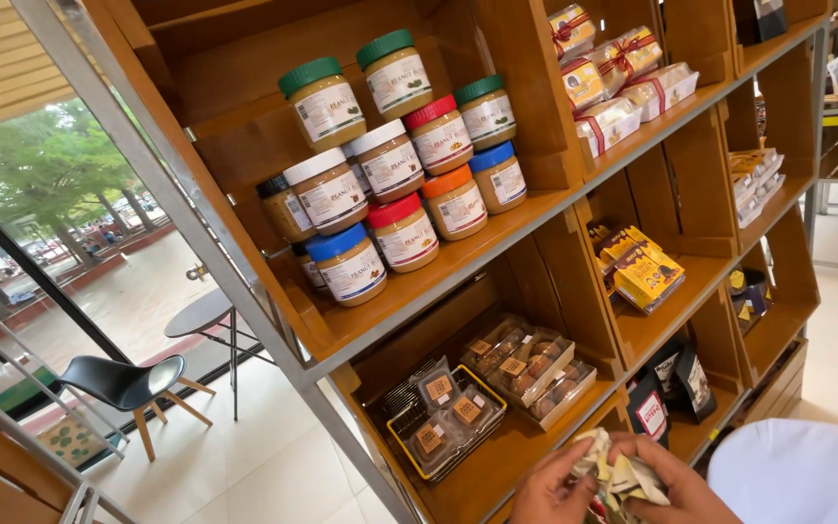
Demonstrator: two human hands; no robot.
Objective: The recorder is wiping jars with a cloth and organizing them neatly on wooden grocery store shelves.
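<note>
Below jars [395, 184], hands crumple a cloth [618, 475].

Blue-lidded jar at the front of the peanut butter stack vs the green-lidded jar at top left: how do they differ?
The blue-lidded jar stands lowest and nearest the shelf's front edge; the green-lidded jar sits on the top tier, further back. Lid colour differs: blue against green. The blue-lidded jar stands on the wooden shelf, while the green-lidded jar rests on other jars. Both are upright, tan-filled, white-labelled and look the same size. Neither of the hands touches them: the left hand and right hand hold a crumpled cloth.
</note>
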